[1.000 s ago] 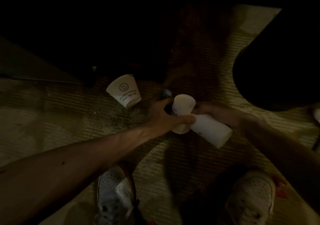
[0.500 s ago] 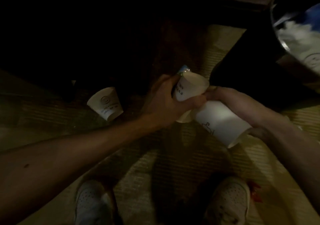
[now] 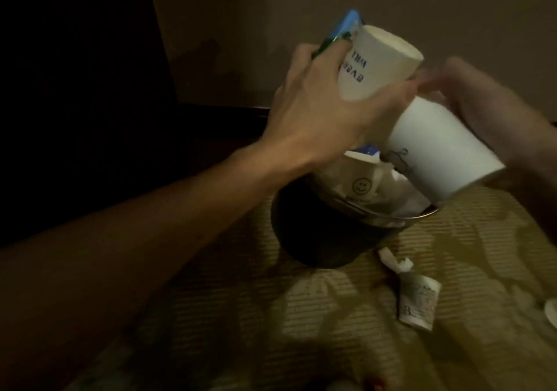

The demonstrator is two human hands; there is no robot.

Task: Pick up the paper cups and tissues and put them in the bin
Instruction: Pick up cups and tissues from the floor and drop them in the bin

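Bare forearms (image 3: 135, 255), left grip (image 3: 325, 110), blurred right grip (image 3: 482, 104)

The scene is dim, with a warm yellowish cast, and the far left is almost black, showing no detail. The brightest surfaces are the white paper cup (image 3: 437, 149) and the cream paper cup with dark lettering (image 3: 382, 59). Motion blur smears the right hand (image 3: 482, 104), while the left hand (image 3: 316, 104) is sharper. Soft-edged shadows mottle the ribbed olive carpet floor (image 3: 301, 315). The near edge is murky and out of focus.
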